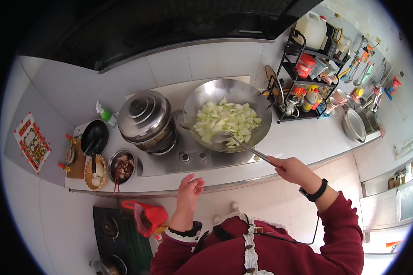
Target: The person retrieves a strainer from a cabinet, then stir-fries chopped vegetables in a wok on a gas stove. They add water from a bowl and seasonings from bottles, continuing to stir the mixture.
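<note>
My right hand grips the handle of a metal ladle or spatula, whose head rests among pale green vegetable pieces. These chunks lie in a large steel wok on the gas stove. My left hand is raised in front of the counter's edge with its fingers apart and slightly curled, holding nothing. Left of the wok, a lidded steel pot stands on the other burner. A steel bowl with meat pieces and red chopsticks sits further left.
A black pan, a basket with eggs or similar white items, and a green spray bottle stand at the left. On the right are a black rack of condiments, nested basins and a sink. The range hood hangs above.
</note>
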